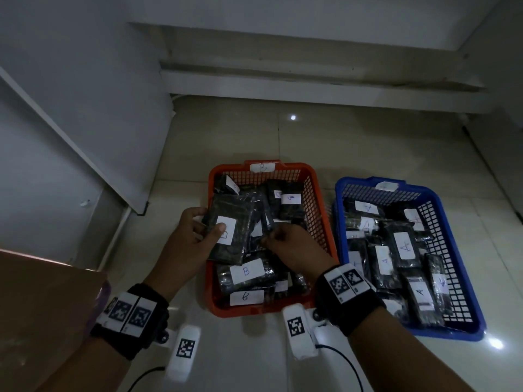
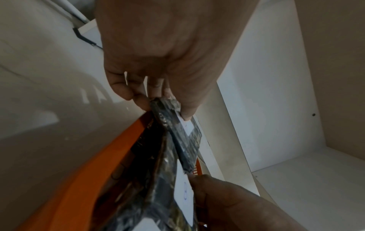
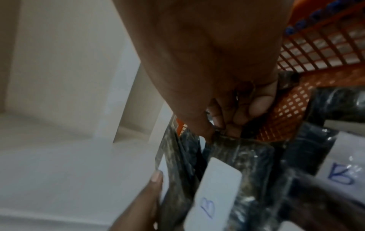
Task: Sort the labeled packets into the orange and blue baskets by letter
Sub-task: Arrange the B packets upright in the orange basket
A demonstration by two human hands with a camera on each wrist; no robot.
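Observation:
An orange basket point(image 1: 319, 199) tagged B holds several dark packets with white B labels. To its right, a blue basket point(image 1: 351, 181) holds several packets labelled A. My left hand point(image 1: 206, 222) grips a dark packet point(image 1: 235, 210) over the orange basket's left rim, with the thumb on its white label. In the left wrist view the same packet point(image 2: 187, 140) hangs from the fingers. My right hand point(image 1: 271, 239) pinches the top edge of a second packet point(image 3: 237, 164) marked B, just beside the first and inside the orange basket point(image 3: 296, 109).
A brown cardboard box point(image 1: 42, 306) sits at the lower left. A white cabinet panel point(image 1: 85, 123) stands to the left, close to the orange basket. A low step point(image 1: 311, 86) runs along the back. The baskets rest on a pale tiled floor point(image 1: 254, 131).

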